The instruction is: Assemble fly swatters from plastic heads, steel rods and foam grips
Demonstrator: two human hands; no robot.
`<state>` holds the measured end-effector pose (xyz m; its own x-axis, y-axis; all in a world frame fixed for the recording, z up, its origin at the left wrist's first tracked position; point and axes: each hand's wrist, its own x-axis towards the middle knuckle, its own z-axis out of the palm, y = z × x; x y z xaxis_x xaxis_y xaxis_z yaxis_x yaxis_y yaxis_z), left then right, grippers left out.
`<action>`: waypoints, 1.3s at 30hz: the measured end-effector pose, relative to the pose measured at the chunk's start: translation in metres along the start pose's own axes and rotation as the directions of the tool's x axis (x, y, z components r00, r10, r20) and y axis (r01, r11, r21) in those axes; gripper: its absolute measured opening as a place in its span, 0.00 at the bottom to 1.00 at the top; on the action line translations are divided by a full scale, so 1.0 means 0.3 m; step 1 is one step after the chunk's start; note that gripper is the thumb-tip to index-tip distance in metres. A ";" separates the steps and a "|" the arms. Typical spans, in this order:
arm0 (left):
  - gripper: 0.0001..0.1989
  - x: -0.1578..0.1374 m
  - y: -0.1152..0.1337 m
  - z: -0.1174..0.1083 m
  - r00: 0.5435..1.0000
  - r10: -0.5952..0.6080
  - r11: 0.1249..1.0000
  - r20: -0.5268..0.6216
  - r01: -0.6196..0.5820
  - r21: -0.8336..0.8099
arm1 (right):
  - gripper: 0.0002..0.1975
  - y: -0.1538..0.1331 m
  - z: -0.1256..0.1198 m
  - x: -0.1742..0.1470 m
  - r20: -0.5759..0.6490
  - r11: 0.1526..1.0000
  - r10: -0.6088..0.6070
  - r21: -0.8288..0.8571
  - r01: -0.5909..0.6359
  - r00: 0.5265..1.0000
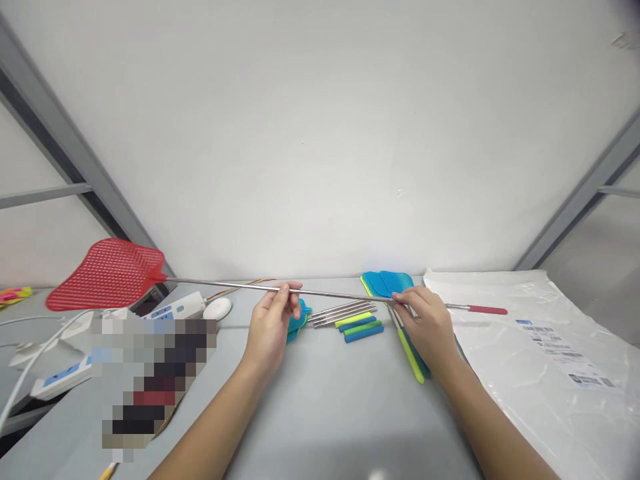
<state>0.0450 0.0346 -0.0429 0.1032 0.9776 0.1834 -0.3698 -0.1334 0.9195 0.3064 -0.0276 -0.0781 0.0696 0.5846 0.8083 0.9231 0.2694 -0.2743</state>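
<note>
Across the view stretches a red fly swatter with a long thin metal rod and a red handle grip at its right end. My left hand pinches the rod near its middle. My right hand grips the same rod further right, short of the handle. Below the rod lie several loose metal rods and several coloured handle sleeves in yellow, green and blue. Blue swatter heads rest behind my right hand, and a blue-green head is partly hidden by my left hand.
White power strips with cables and a round white object stand at the left, near a pixelated patch. A white plastic mailer with a label covers the right side. Green and blue handles lie under my right hand.
</note>
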 end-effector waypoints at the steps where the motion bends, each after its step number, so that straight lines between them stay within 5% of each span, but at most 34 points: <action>1: 0.13 0.001 -0.001 -0.001 1.000 0.004 1.000 -0.006 -0.004 0.004 | 0.07 0.002 0.000 0.000 0.008 1.000 -0.008 0.000 0.008 1.000; 15: 0.18 0.016 0.015 -0.017 0.995 0.073 0.997 -0.069 -0.075 -0.014 | 0.11 0.000 0.007 0.001 0.158 0.995 -0.053 -0.076 0.066 0.986; 27: 0.17 0.117 0.093 -0.146 0.894 0.233 0.937 -0.383 -0.312 -0.158 | 0.10 0.086 -0.007 0.004 0.161 0.991 -0.017 -0.125 0.037 0.987; 39: 0.17 0.096 0.021 -0.102 0.915 0.224 0.960 -0.335 -0.266 -0.086 | 0.10 0.119 -0.037 0.011 0.147 0.985 -0.030 -0.161 0.054 0.989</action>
<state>0.0172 0.0668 -0.0424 -0.2980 0.9194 0.2569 -0.4622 -0.3744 0.8039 0.3437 -0.0245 -0.0796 -0.0145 0.6822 0.7310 0.9744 0.1736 -0.1427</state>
